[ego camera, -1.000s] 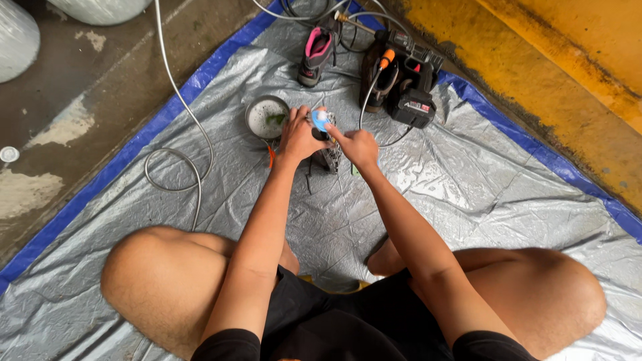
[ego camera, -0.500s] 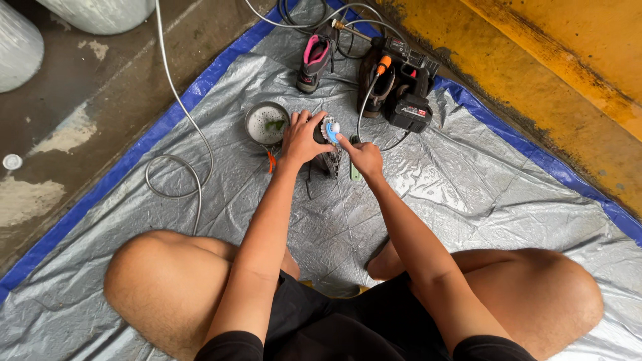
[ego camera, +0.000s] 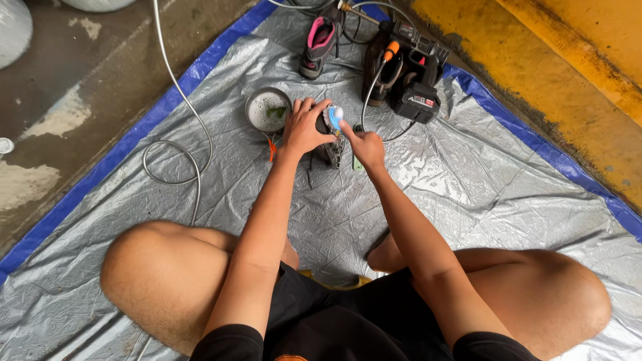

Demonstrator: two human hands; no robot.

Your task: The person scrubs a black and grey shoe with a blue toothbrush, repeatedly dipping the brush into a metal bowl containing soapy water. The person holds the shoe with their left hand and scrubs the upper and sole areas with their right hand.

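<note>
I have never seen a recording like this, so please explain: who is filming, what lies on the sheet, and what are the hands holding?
There is no machine here. A person sits cross-legged on a silver tarp with a blue edge, and a camera worn on the head looks down at the person's own arms and knees. That is the only view.

The left hand steadies a dark shoe on the tarp. The right hand holds a small blue and white brush against the shoe; the grip is closed on its handle.

Nearby lie a small bowl with foamy water, a second shoe with a pink lining, a black power tool with a red label, and a grey hose that curls across the tarp.
</note>
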